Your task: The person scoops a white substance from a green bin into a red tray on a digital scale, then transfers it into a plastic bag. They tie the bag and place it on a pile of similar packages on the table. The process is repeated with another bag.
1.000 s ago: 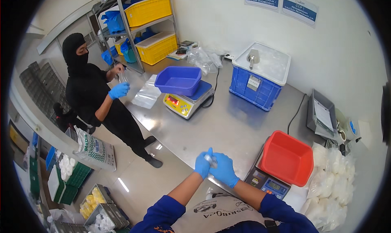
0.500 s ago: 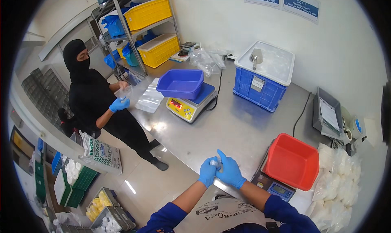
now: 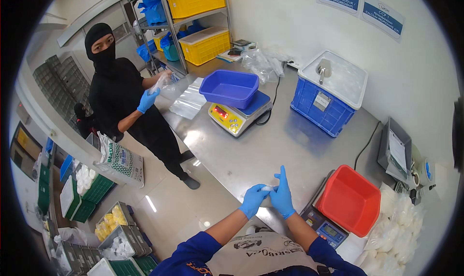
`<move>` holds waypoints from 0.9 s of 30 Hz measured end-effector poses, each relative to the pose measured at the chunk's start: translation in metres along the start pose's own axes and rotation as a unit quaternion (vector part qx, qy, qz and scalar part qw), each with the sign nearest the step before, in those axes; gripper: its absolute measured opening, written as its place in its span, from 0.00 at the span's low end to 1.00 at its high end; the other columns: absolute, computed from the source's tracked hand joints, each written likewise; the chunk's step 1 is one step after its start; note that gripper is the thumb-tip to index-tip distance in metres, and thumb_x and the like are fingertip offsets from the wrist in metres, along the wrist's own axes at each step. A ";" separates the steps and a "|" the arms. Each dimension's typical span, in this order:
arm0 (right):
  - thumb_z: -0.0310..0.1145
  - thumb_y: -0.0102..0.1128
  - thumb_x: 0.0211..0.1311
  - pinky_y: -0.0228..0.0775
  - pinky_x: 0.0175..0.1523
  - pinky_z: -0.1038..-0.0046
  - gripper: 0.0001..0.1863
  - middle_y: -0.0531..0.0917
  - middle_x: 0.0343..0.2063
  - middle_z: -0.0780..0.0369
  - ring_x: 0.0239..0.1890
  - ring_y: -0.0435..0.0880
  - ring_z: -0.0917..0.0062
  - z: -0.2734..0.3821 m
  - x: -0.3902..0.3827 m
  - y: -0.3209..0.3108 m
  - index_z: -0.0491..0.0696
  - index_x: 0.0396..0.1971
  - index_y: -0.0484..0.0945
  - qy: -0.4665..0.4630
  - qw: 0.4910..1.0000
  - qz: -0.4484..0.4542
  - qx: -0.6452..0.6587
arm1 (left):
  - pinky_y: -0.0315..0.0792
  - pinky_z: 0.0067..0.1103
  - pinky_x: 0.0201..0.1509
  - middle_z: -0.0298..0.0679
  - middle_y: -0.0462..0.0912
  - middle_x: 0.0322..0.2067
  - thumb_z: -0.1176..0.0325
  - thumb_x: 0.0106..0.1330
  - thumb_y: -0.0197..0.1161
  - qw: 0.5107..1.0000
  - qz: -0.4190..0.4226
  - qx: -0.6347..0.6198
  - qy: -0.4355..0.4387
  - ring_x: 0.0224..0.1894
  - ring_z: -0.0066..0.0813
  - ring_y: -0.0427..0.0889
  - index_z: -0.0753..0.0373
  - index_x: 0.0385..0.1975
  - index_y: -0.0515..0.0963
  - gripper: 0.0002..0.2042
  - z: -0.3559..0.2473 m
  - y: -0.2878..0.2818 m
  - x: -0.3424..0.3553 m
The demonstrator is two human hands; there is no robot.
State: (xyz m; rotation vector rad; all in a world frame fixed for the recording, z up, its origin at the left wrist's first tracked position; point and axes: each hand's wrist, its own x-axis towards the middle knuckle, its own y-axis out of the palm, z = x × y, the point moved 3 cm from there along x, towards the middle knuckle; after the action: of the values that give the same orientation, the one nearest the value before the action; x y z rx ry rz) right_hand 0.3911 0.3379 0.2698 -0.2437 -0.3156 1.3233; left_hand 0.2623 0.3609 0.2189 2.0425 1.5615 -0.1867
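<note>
My left hand [image 3: 253,200], in a blue glove, is closed with its fingertips pinched together near the front edge of the steel table. Facing it, my right hand [image 3: 282,196] is also gloved in blue, its index finger pointing up and the thumb and other fingers curled in. Between them shows a bit of whitish, see-through plastic [image 3: 267,188], which looks like the gathered neck of a bag; the fingers hide most of it. Right of my hands, a red tub [image 3: 350,198] sits on a dark scale [image 3: 330,232] with a small display.
A purple-blue tub [image 3: 227,88] stands on a yellow-fronted scale [image 3: 224,116]. Flat clear bags [image 3: 187,99] lie beside it. A metal scoop [image 3: 324,70] rests on a lidded blue crate [image 3: 319,109]. White-filled bags [image 3: 391,232] pile up at right. A person [image 3: 121,90] at left handles clear plastic.
The view has shifted, so the table things sit further right. My hands stay together around the plastic, fingers slightly rearranged. The other person has raised the clear plastic and turned their head.
</note>
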 end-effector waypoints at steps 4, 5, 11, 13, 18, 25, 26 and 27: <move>0.25 0.61 0.52 0.70 0.33 0.74 0.34 0.80 0.28 0.64 0.26 0.76 0.81 -0.027 0.005 -0.006 0.47 0.63 0.64 0.017 1.000 -0.010 0.012 | 0.73 0.20 0.44 0.32 0.79 0.31 0.70 0.65 0.59 0.992 0.088 0.083 -0.036 0.35 0.18 0.75 0.65 0.37 0.80 0.07 -0.015 -0.005 -0.006; 0.27 0.63 0.53 0.71 0.33 0.74 0.30 0.80 0.28 0.64 0.26 0.76 0.81 -0.029 0.002 -0.008 0.46 0.59 0.69 0.026 1.000 -0.006 -0.006 | 0.73 0.20 0.44 0.33 0.80 0.32 0.69 0.66 0.58 0.992 0.088 0.085 -0.041 0.35 0.18 0.75 0.65 0.37 0.81 0.07 -0.022 -0.004 -0.009; 0.38 0.67 0.55 0.71 0.32 0.75 0.17 0.80 0.24 0.61 0.25 0.77 0.81 0.007 -0.013 -0.003 0.42 0.40 0.78 0.028 0.990 0.121 -0.060 | 0.78 0.21 0.41 0.39 0.79 0.33 0.68 0.65 0.59 0.998 0.005 0.010 -0.062 0.38 0.25 0.81 0.67 0.53 0.71 0.18 -0.030 -0.017 -0.024; 0.39 0.65 0.57 0.70 0.32 0.75 0.16 0.79 0.21 0.61 0.24 0.77 0.80 0.034 -0.018 0.003 0.42 0.37 0.78 -0.032 0.991 0.110 -0.062 | 0.81 0.25 0.44 0.41 0.79 0.37 0.69 0.66 0.58 0.997 0.005 -0.003 -0.075 0.39 0.28 0.82 0.64 0.59 0.66 0.22 -0.031 -0.022 -0.025; 0.40 0.63 0.56 0.73 0.33 0.68 0.13 0.81 0.21 0.57 0.26 0.82 0.68 -0.013 -0.009 0.007 0.44 0.31 0.79 0.038 0.998 0.032 0.030 | 0.79 0.25 0.48 0.39 0.79 0.42 0.71 0.68 0.52 0.995 0.056 0.055 -0.056 0.45 0.28 0.80 0.62 0.58 0.71 0.18 -0.011 -0.016 -0.021; 0.34 0.56 0.54 0.72 0.35 0.59 0.06 0.81 0.24 0.52 0.29 0.80 0.54 0.097 -0.005 -0.003 0.47 0.23 0.77 -0.176 0.982 0.066 -0.019 | 0.70 0.24 0.52 0.37 0.80 0.43 0.70 0.68 0.56 0.970 0.067 0.171 0.160 0.46 0.23 0.75 0.67 0.46 0.78 0.11 -0.019 -0.030 -0.045; 0.34 0.56 0.54 0.72 0.35 0.58 0.07 0.81 0.24 0.52 0.29 0.80 0.53 0.106 -0.009 -0.009 0.47 0.23 0.77 -0.161 0.984 0.070 0.017 | 0.70 0.23 0.52 0.36 0.79 0.44 0.71 0.67 0.55 0.967 0.078 0.172 0.172 0.47 0.23 0.75 0.67 0.44 0.79 0.10 -0.026 -0.038 -0.045; 0.36 0.58 0.54 0.72 0.36 0.61 0.08 0.81 0.23 0.53 0.28 0.80 0.55 0.113 -0.013 -0.015 0.47 0.24 0.78 -0.175 0.981 0.074 0.029 | 0.70 0.22 0.52 0.36 0.79 0.43 0.72 0.67 0.55 0.967 0.079 0.161 0.182 0.46 0.22 0.75 0.67 0.43 0.79 0.10 -0.035 -0.040 -0.049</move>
State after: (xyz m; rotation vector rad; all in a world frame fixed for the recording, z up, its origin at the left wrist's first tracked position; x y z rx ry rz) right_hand 0.3613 0.3217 0.3798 0.0184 -0.5640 1.5213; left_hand 0.2025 0.3439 0.2556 2.5617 1.6529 -0.0019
